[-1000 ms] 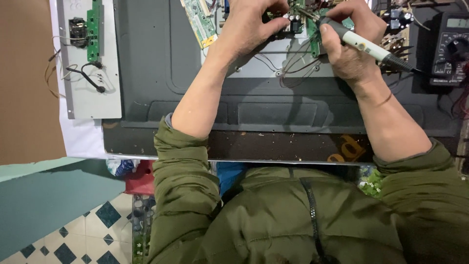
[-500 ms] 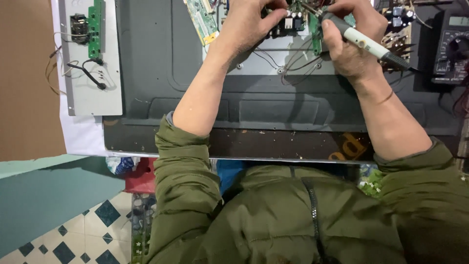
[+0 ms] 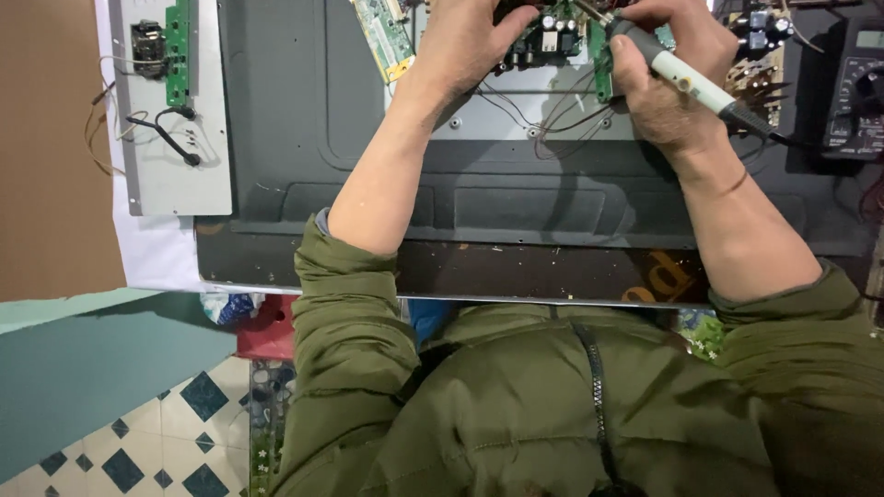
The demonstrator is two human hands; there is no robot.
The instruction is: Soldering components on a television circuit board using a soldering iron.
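A green circuit board (image 3: 551, 39) with dark components lies on the grey metal back panel (image 3: 304, 120) of a flat screen, at the top middle of the head view. My left hand (image 3: 465, 41) rests on the board's left side, fingers curled against it. My right hand (image 3: 665, 78) grips a white soldering iron (image 3: 686, 81) with a black cable; its tip points left onto the board. Thin wires (image 3: 552, 124) run out from under the board. The hands' upper parts are cut off by the frame edge.
A black multimeter (image 3: 856, 92) sits at the far right. Another green board (image 3: 385, 37) lies left of my left hand. A light grey plate (image 3: 170, 175) with a small green board and wires is at the left. Tiled floor shows below left.
The view has shifted so the hands and board sit higher in the frame. Both hands stay on the board, the soldering iron still pointing at it.
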